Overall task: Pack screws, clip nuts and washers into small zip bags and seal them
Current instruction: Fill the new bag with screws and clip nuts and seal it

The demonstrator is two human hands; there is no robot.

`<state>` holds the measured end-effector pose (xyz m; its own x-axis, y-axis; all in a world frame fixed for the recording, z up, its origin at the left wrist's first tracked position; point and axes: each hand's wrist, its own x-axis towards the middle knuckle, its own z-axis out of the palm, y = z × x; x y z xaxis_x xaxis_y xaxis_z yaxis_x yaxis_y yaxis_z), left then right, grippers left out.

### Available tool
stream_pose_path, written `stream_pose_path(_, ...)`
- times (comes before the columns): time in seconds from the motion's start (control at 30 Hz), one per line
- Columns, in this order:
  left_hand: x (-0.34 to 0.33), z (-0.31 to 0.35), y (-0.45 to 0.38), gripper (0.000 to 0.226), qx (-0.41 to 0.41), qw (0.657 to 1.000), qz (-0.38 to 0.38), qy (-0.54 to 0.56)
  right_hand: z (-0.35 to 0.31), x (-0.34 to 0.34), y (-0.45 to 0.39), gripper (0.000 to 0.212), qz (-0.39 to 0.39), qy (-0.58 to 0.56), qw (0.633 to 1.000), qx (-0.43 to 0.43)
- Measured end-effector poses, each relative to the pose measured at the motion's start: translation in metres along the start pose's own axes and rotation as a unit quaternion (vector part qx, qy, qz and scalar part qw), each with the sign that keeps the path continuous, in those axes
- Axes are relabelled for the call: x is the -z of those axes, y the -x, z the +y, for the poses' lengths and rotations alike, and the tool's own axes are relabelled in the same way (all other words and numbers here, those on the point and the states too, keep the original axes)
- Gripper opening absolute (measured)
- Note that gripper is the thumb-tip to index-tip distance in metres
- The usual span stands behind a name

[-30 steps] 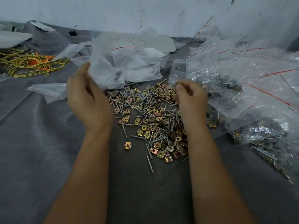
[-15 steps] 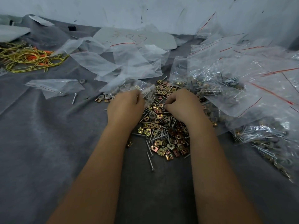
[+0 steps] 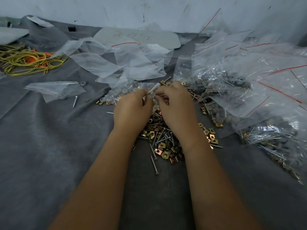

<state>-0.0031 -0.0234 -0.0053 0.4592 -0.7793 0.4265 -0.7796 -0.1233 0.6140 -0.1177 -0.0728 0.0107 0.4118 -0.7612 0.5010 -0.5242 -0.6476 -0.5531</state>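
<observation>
A heap of screws, brass clip nuts and grey washers (image 3: 162,140) lies on the grey cloth (image 3: 49,146) in the middle. Both hands hover over its far end, close together. My left hand (image 3: 131,108) pinches the mouth of a small clear zip bag (image 3: 132,87) that lies over the washers. My right hand (image 3: 176,105) pinches a few screws at the bag's mouth, fingertips almost touching the left hand's. What is inside the bag is hard to make out.
Filled zip bags with red seal lines (image 3: 249,97) are piled at the right. Empty clear bags (image 3: 132,63) lie behind the heap, another (image 3: 54,90) at the left with a loose screw (image 3: 75,101) beside it. Yellow and orange cords (image 3: 28,60) sit far left.
My left hand came down from the empty bags at the left with one small bag and met my right hand over the heap. My right hand picked screws and brought them to the bag's mouth.
</observation>
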Motion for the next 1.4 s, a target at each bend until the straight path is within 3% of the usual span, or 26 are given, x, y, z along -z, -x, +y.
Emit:
stream_pose_path(0.17, -0.001, 0.0, 0.001, 0.022, 0.01, 0.999, 0.003, 0.035, 0.0, -0.003, 0.001, 0.032, -0.026, -0.048, 0.998, 0.016)
stream_pose_path(0.23, 0.0, -0.004, -0.002, 0.025, 0.05, 0.997, 0.028, 0.044, 0.001, 0.002, 0.0, 0.039, 0.01, -0.096, 0.995, -0.024)
stream_pose_path(0.37, 0.005, -0.009, -0.007, 0.036, 0.117, 0.983, 0.118, 0.076, 0.01, 0.013, -0.001, 0.029, 0.089, -0.135, 0.978, -0.128)
stream_pose_path(0.43, 0.005, -0.011, -0.007, 0.036, 0.114, 0.983, 0.117, 0.088, 0.019, 0.018, 0.0, 0.029, 0.058, -0.097, 0.98, -0.165)
stream_pose_path(0.53, 0.001, -0.013, -0.006, 0.033, 0.089, 0.995, 0.033, 0.042, 0.026, 0.02, 0.001, 0.036, -0.041, -0.017, 0.98, -0.196)
stream_pose_path(0.67, 0.001, -0.015, -0.007, 0.032, 0.099, 0.991, 0.036, 0.077, 0.021, 0.013, 0.002, 0.035, -0.142, 0.097, 0.971, -0.167)
stream_pose_path(1.03, -0.004, -0.014, -0.006, 0.039, 0.091, 0.987, -0.022, 0.132, 0.018, 0.011, 0.002, 0.012, -0.097, 0.131, 0.972, -0.169)
stream_pose_path(1.13, -0.003, -0.013, -0.005, 0.04, 0.092, 0.985, -0.021, 0.147, 0.016, 0.011, 0.003, 0.009, -0.047, 0.109, 0.983, -0.139)
stream_pose_path(1.23, -0.002, -0.012, -0.005, 0.039, 0.084, 0.985, -0.011, 0.152, 0.009, 0.011, 0.003, 0.007, 0.013, 0.005, 0.994, -0.104)
stream_pose_path(1.4, -0.001, -0.011, -0.004, 0.034, 0.064, 0.987, -0.009, 0.147, 0.003, 0.002, 0.005, 0.006, 0.0, 0.017, 1.0, 0.001)
